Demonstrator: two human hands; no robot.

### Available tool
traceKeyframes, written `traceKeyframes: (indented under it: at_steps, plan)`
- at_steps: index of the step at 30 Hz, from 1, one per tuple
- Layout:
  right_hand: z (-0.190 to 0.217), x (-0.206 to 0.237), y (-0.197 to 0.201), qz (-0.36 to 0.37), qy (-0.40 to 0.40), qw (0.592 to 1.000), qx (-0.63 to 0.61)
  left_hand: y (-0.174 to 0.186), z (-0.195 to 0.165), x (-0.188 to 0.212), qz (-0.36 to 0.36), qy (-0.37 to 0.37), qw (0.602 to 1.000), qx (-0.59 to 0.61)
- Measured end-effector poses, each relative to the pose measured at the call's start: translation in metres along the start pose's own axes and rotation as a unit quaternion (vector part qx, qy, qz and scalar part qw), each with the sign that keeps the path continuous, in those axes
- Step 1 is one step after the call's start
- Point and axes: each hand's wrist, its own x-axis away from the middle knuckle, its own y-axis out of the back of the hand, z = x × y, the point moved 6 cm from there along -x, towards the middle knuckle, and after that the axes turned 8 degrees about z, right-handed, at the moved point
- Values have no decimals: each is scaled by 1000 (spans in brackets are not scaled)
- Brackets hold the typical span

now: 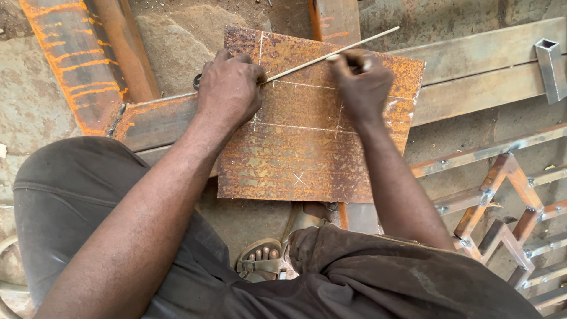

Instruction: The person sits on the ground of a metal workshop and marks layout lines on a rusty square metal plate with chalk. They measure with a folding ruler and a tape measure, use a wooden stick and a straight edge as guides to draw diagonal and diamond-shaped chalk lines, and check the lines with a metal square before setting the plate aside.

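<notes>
Head view: nearest you, your sandalled foot (pixel 260 259) shows between your knees. Beyond it the rusty rectangular steel plate (pixel 295 159), scored with pale lines, lies on grey steel bars (pixel 478 88). Your left hand (pixel 229 88) presses flat, fingers curled, on the plate's far left part. Your right hand (pixel 363 82) pinches closed around a thin pale metal rod (pixel 331 56) lying across the far edge.
</notes>
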Motion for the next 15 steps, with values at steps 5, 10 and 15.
traceKeyframes:
  at_steps: [5, 10, 15]
  plan:
    - [-33, -18, 39, -74, -26, 996, -34, 0, -1, -3, 22, 12, 1000, -12]
    - [-66, -17, 78, -145, -98, 949, -262, 1, -2, -2, 40, 28, 999, 1]
    - [-83, 35, 93, -196, -228, 856, -420, 2, -2, -3, 64, 45, 997, -13]
